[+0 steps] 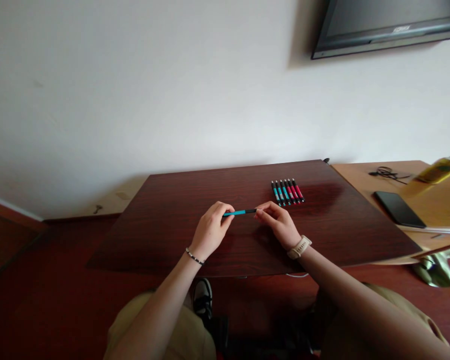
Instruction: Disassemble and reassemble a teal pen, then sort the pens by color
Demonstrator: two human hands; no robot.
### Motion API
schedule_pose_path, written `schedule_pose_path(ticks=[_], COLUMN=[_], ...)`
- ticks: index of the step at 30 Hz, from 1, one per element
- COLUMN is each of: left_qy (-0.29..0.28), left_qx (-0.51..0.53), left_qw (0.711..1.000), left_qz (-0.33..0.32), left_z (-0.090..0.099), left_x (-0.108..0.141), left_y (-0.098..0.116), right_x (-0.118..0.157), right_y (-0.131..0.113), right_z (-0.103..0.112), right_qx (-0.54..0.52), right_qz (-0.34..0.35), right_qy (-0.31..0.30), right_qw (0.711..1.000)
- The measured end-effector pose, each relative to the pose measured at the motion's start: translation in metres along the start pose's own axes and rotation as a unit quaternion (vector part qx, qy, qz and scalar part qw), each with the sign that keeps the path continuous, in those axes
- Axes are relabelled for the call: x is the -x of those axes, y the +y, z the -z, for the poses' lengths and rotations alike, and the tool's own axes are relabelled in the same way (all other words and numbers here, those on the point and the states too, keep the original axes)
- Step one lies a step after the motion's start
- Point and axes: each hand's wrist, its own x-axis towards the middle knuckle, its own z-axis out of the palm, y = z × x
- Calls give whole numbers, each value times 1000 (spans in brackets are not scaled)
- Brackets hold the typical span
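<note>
A blue and black pen [239, 213] is held level above the dark wooden table [165, 215]. My left hand [213, 227], with a beaded bracelet at the wrist, pinches its blue end. The black end is between the fingertips of my right hand [279, 225], which has a beige watch on the wrist. Beyond my right hand, several blue and black pens [281, 193] lie side by side on the table, with several pink and black pens [294, 192] continuing the row on the right.
On a lighter table [363, 180] at the right are a black phone [399, 209], a dark cable [388, 174] and a yellow can [439, 170]. A screen [390, 30] hangs on the wall above. My legs and a shoe [202, 298] are below the table's front edge.
</note>
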Motion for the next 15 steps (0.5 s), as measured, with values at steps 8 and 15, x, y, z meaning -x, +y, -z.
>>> schedule_pose_path(ticks=[8,15], left_qy=[-37,-54], left_qx=[157,236], left_qw=[982,946], left_qz=[94,217], left_z=[1,1], left_x=[-14,-9], left_y=[-15,-22], right_x=[-1,3], right_y=[11,18], right_z=[-4,-5], right_qx=[-66,-100], right_qz=[-29,-30], right_qy=[18,-11], right_qw=[997,994])
